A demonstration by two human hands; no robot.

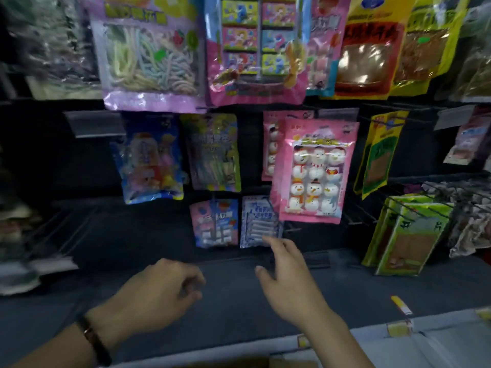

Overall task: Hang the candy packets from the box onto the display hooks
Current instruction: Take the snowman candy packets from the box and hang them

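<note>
- Bottom left: dark strap on the left wrist.
- Top row: purple packet of pastel candy ropes, hanging.
- Below it, on a hook: blue packet.
- Left hand low over the dark shelf, back up, fingers loosely curled, holding nothing.
- Just right of the blue packet: yellow-green packet, hanging.
- Lowest row: small pink packet, with a blue-white packet just beside it, both hanging.
- Right hand raised toward the display, fingers spread and relaxed, gripping nothing; fingertips at the blue-white packet's lower right corner, touching or not cannot tell.
- Above that hand: snowman packet, pink, tilted, hanging in front of another like it.
- Far right: green packets stacked on one hook, leaning.
</note>
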